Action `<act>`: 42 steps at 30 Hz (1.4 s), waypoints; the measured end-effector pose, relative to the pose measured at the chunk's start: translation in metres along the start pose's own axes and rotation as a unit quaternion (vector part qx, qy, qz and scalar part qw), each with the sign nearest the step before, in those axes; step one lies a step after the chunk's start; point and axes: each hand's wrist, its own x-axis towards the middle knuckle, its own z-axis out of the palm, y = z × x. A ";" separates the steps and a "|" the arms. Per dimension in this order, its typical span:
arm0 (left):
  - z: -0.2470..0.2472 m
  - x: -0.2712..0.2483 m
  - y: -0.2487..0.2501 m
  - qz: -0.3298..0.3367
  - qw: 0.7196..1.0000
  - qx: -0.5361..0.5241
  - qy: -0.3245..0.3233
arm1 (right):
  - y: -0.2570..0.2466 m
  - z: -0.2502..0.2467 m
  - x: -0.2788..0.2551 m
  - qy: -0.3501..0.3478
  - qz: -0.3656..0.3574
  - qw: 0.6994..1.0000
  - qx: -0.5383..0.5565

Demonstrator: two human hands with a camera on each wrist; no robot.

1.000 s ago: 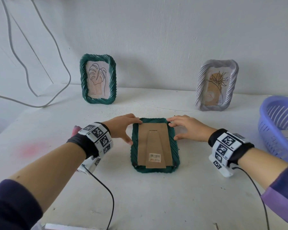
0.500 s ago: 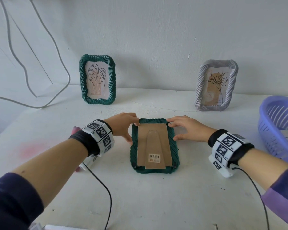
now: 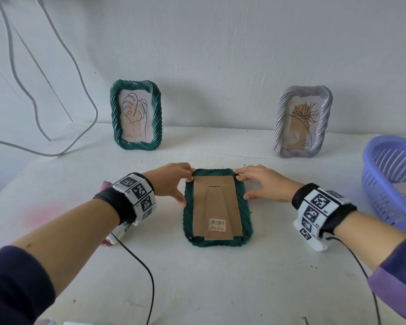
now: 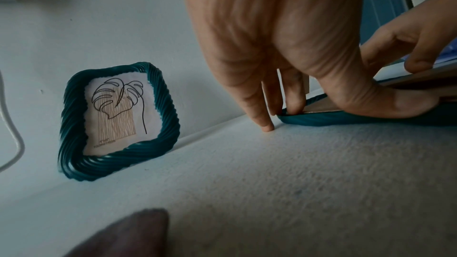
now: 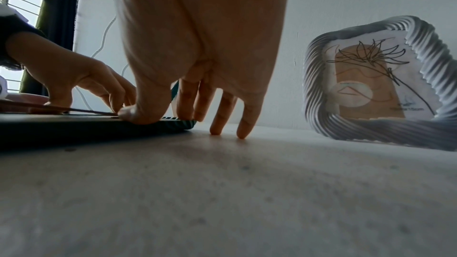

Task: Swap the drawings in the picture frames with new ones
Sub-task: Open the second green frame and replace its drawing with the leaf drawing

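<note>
A dark green picture frame (image 3: 245, 219) lies face down mid-table, its brown cardboard backing (image 3: 216, 202) with a barcode sticker facing up. My left hand (image 3: 185, 186) is at its far left corner: thumb on the left rim, fingertips (image 4: 294, 108) at the corner, little finger on the table. At the far right corner my right hand (image 3: 244, 184) rests its thumb on the rim (image 5: 74, 124), with two fingertips (image 5: 243, 134) on the table. Neither hand grips the frame. Its drawing is hidden underneath.
Against the back wall stand a green frame (image 3: 136, 114) with a leaf drawing and a white frame (image 3: 302, 121) with a flower drawing. A purple basket (image 3: 394, 179) holding paper sits at the right edge. Grey cables (image 3: 63, 66) hang at left. Wrist cables trail toward me.
My left hand has shifted slightly at the far left corner and its wrist has turned a little. The frame and my right hand have stayed in place.
</note>
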 end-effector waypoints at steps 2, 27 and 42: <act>0.003 -0.004 -0.001 -0.001 1.000 -0.010 0.004 | -0.002 0.001 -0.001 -0.001 0.010 1.000 0.009; 0.035 -0.047 0.040 -0.093 0.893 -0.432 0.091 | -0.081 0.024 -0.023 0.056 0.168 0.908 0.379; 0.037 -0.047 0.046 -0.094 0.880 -0.423 0.194 | -0.089 0.033 -0.027 0.114 0.142 0.927 0.329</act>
